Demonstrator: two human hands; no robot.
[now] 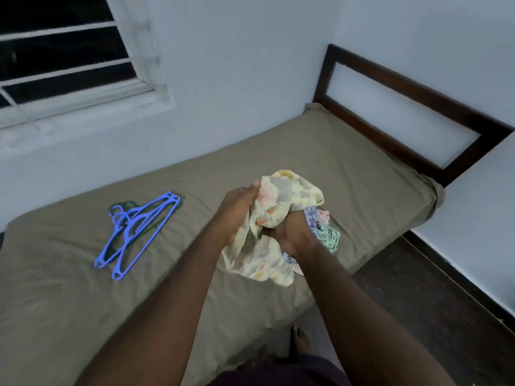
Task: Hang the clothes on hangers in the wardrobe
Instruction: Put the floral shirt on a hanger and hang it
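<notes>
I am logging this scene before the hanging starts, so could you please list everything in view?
blue hangers: at least two, on the bed's left
green hangers: count unclear, dark green, under the blue ones
garment: one, pale yellow floral, held over the bed
clothes: small pile, purple, pink, mint, on the bed, right of the garment
bed: one, olive sheet, centre
headboard: one, dark wood, far end
window: one, white frame, upper left
floor: dark, right of the bed
foot: one, bare, bottom edge
left hand: one, grips the garment
right hand: one, grips the garment
</notes>
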